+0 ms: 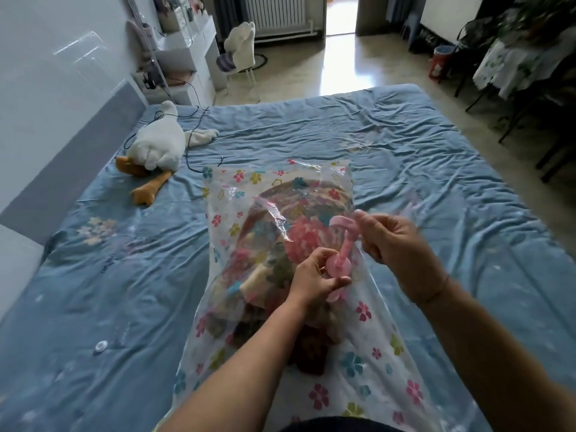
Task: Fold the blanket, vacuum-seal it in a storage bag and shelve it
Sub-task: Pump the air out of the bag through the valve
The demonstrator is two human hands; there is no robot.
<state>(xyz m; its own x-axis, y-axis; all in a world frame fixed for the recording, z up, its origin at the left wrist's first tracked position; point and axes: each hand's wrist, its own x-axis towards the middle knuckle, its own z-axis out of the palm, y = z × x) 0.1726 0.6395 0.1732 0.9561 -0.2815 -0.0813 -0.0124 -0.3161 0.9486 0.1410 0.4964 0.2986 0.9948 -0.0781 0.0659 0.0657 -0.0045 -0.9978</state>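
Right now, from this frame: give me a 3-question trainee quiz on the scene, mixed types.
1. True or false: the colourful folded blanket is already inside the clear flower-printed plastic storage bag.
2. Which thing do the left hand and the right hand both hold? A) the pink plastic valve with tethered cap B) a vacuum hose C) a pair of scissors
3. Fill in: the white plush goose with orange feet lies on the wrinkled blue bed sheet to the person's ____.

Key: 1 true; 2 A; 3 left.
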